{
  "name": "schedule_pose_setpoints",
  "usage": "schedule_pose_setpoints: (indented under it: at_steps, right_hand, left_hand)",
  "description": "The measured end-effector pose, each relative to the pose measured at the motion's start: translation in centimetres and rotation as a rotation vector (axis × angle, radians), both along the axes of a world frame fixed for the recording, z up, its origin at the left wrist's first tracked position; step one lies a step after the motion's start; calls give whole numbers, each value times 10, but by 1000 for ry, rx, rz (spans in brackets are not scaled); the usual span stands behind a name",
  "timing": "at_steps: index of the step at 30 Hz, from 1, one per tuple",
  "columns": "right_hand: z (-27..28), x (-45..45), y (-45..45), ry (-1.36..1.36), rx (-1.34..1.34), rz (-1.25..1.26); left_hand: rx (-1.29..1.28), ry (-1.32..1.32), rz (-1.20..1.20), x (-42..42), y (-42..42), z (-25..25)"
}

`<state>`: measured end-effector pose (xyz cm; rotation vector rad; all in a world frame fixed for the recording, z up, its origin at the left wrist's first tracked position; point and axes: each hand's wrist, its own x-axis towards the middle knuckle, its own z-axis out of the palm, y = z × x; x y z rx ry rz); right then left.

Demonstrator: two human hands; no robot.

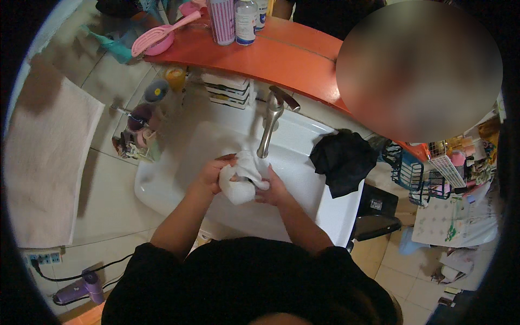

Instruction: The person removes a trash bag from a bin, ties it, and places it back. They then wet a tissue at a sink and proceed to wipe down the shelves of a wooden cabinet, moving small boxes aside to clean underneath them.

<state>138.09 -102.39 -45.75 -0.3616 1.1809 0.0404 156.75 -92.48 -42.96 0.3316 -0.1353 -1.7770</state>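
A bunched white cloth (239, 178) is held between both hands over the white washbasin (211, 134), just below and left of the spout of the metal faucet (271, 122). My left hand (215, 174) grips the cloth's left side, some fingers hidden behind it. On its right side my right hand (273, 187) holds the cloth, with fingers partly behind it. Whether water runs from the spout I cannot tell. A crumpled black cloth (344, 160) lies over the right rim of the basin.
Above the basin runs an orange shelf (292, 53) with bottles (245, 24) and a pink hairbrush (162, 34). A white soap rack (229, 91) stands behind the basin. Cups (156, 90) line the left wall. A purple hair dryer (81, 288) is at lower left, wire baskets (408, 170) at right.
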Motion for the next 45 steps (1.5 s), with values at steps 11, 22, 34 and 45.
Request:
schedule_pose_setpoints:
  at_steps: [11, 22, 34, 45]
  right_hand:
    - [-86, 38, -38, -981, 83, -137]
    - [-50, 57, -33, -412, 47, -422]
    - [-42, 49, -34, -505, 189, -674]
    - [-74, 47, -41, -695, 120, -285]
  left_hand:
    - [387, -925, 74, -42, -30, -43]
    - [694, -792, 346, -33, 18, 8]
    - [579, -363, 396, -25, 44, 10]
    - [535, -405, 370, -16, 55, -26]
